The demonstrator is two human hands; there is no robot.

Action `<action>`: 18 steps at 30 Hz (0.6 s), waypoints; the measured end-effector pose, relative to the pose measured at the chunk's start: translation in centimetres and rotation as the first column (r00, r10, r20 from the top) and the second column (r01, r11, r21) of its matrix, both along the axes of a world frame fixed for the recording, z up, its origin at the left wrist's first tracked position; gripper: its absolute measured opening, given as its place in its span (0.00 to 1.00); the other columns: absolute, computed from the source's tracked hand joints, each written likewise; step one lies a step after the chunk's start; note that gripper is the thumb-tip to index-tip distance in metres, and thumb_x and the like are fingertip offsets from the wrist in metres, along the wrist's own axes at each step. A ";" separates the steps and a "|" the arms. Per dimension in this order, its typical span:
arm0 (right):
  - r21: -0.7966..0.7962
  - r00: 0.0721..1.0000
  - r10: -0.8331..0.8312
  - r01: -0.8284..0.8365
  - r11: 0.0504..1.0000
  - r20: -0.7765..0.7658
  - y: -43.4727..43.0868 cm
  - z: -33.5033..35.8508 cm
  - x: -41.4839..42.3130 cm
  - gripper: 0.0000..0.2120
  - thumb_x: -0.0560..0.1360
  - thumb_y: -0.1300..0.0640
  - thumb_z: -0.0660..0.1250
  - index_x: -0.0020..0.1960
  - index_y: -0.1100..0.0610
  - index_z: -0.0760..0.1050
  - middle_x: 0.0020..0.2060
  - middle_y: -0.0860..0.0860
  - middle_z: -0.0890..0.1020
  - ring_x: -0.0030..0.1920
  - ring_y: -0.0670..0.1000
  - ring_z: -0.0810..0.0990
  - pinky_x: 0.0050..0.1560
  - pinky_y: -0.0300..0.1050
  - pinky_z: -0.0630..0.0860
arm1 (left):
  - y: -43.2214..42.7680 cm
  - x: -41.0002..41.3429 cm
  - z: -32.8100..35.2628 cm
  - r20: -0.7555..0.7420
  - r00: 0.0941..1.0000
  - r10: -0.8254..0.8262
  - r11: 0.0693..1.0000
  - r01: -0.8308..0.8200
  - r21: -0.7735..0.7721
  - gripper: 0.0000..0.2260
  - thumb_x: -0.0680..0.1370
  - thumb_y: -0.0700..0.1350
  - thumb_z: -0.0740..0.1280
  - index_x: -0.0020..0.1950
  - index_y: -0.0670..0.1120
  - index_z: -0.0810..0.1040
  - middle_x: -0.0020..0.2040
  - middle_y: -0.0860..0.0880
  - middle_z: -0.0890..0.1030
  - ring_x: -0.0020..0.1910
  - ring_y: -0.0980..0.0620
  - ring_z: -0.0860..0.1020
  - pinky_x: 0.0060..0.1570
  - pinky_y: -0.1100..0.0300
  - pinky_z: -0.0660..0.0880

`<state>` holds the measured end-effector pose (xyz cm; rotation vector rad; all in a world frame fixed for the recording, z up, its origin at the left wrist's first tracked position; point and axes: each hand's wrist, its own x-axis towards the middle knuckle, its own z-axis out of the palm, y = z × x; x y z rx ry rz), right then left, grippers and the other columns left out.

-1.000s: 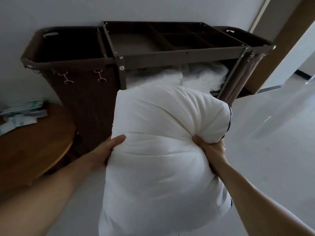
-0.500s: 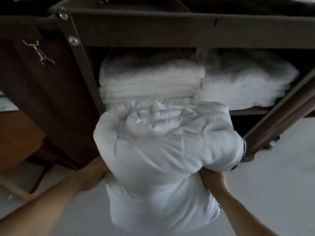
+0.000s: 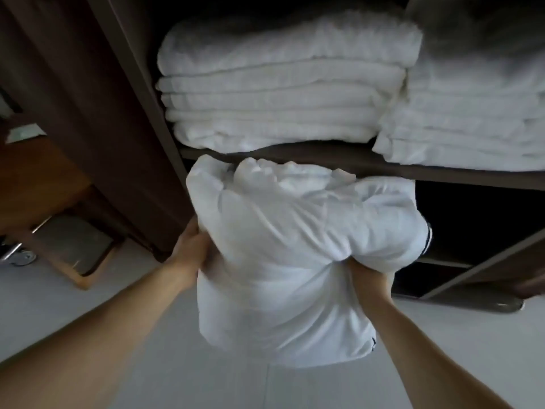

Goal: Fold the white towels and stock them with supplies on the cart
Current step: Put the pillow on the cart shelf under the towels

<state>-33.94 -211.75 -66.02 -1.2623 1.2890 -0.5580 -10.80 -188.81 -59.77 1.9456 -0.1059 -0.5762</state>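
White puffy quilted bundle (image 3: pixel 295 246) hangs mid-frame, its top at the dark brown cart shelf's edge (image 3: pixel 442 172), folded white towels (image 3: pixel 280 113) at 12 o'clock. The left hand (image 3: pixel 191 252) at 9 o'clock and the right hand (image 3: pixel 368 276) at 4 o'clock both clutch it (fabric bunched). Likely best: squash it lower, then feed it under the shelf.
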 end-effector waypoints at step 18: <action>0.027 0.993 0.093 -0.091 0.995 -0.068 -7.1 0.9 5.3 0.46 0.40 0.34 0.82 0.56 0.45 0.75 0.49 0.44 0.82 0.51 0.52 0.80 0.48 0.48 0.76 | -5.4 -6.2 -3.1 0.788 0.300 -0.537 0.840 0.101 0.534 0.37 0.78 0.62 0.54 0.81 0.52 0.41 0.80 0.36 0.43 0.78 0.30 0.42 0.68 0.23 0.52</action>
